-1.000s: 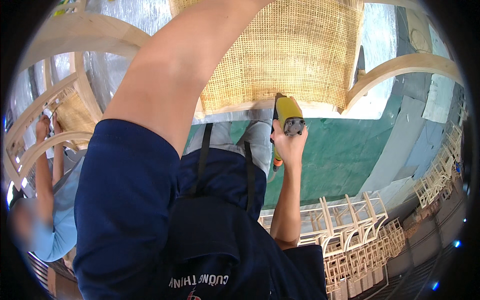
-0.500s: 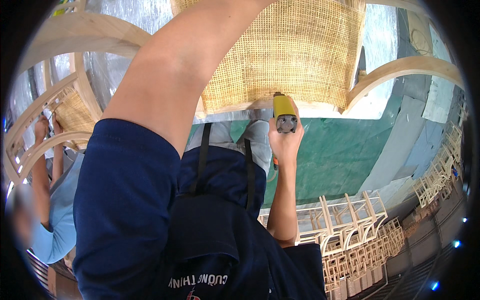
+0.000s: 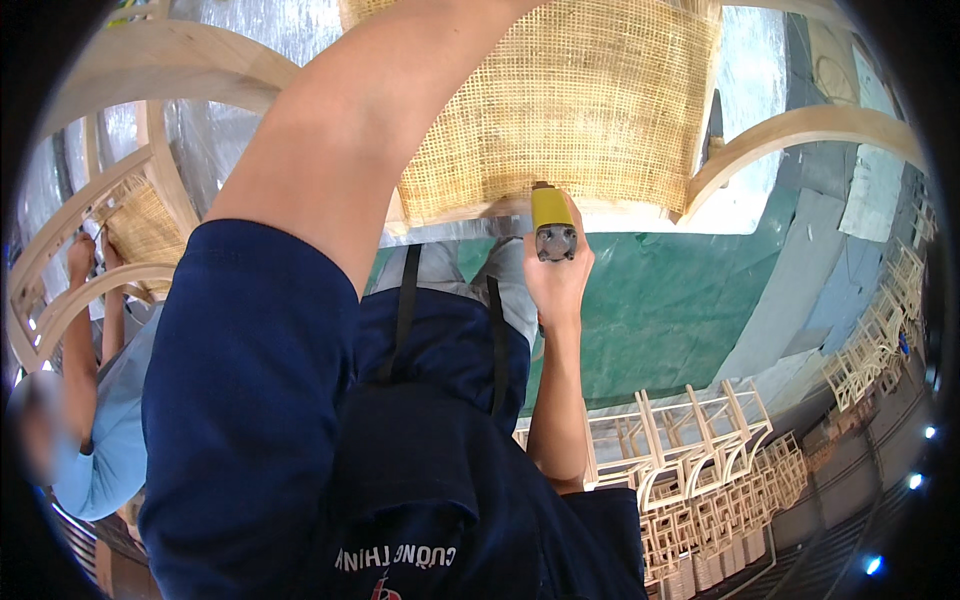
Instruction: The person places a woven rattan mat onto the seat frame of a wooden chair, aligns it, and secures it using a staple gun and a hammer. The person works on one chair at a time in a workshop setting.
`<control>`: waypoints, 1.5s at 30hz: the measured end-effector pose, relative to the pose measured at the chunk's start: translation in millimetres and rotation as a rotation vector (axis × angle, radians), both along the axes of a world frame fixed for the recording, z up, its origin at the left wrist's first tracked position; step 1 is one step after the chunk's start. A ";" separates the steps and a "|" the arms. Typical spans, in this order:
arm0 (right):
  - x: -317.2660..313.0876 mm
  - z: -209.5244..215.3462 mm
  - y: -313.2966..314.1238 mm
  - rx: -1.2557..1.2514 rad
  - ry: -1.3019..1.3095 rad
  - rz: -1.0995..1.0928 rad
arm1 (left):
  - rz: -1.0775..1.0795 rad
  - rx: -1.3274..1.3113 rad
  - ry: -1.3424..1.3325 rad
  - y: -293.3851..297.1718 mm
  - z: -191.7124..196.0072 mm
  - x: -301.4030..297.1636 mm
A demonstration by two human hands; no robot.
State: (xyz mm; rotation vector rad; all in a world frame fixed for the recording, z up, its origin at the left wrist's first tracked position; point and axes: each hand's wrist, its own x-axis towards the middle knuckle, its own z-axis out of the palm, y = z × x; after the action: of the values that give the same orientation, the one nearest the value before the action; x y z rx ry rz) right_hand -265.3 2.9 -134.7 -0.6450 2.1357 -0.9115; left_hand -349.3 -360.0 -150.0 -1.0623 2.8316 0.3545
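At cane panel (image 3: 560, 110) edge, right hand (image 3: 556, 275) raised, grip closed on yellow tool (image 3: 552, 220); left grip unseen

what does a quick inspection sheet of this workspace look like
surface: green sheet spread below the work, bare where seen
job's things: woven cane panel in a curved wooden frame; yellow handheld tool with its tip at the panel's lower edge
clutter: nothing seen
grips: right hand wrapped around the yellow tool; left arm reaches up past the panel, its hand out of view
cables: nothing seen
surroundings: stacks of pale wooden chair frames behind; more curved frames at left, where another person in a light blue shirt has hands on one; silver foil sheeting at top
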 end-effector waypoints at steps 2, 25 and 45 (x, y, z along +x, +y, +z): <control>-1.8 6.3 9.6 -0.054 -0.060 -0.017 | 0.035 0.014 0.034 -0.8 -1.5 -3.4; -358.1 -9.0 5.5 0.045 0.724 0.138 | 0.150 -0.136 0.092 10.8 -21.0 -6.3; -251.6 -18.2 116.3 -0.045 0.432 0.236 | 0.144 -0.169 0.174 15.3 -9.6 -4.9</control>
State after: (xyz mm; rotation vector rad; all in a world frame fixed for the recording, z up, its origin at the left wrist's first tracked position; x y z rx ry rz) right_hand -516.9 119.2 -152.9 -1.1775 2.3466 -0.7398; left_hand -354.1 -344.7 -159.6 -1.3346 2.9897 0.2322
